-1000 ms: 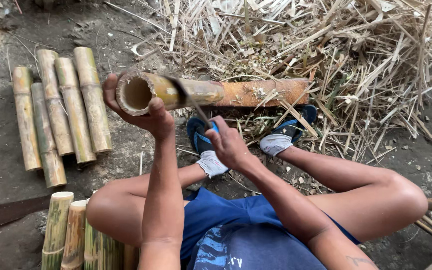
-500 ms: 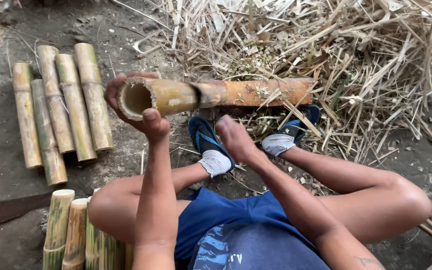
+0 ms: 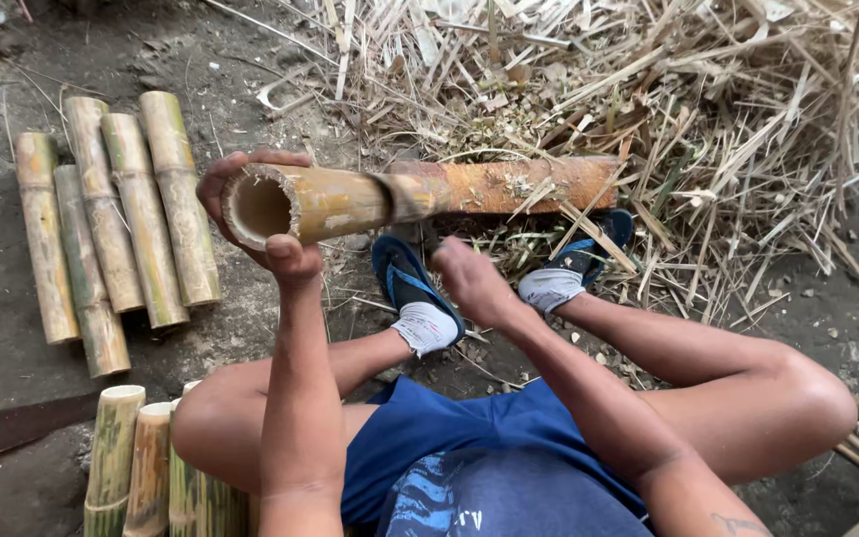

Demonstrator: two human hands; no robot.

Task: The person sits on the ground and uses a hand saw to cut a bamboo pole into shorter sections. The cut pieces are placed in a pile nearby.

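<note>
Bamboo tube (image 3: 420, 197) — hollow, yellow-green near cut mouth, orange-brown far end, lying across straw. Left hand (image 3: 256, 214) grasping open end; right hand (image 3: 469, 278) below tube — grip unclear.

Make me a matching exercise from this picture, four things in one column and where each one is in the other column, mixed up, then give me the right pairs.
Things:
1. hollow bamboo tube
2. row of cut bamboo lengths
3. pile of dry strips
4. blue sandal

Places:
A. heaped on the ground beyond the feet
B. on the foot in a white sock, under the tube
C. gripped at its open end by the left hand
D. lying side by side on the dirt to the left

Pairs: 1-C, 2-D, 3-A, 4-B
</note>
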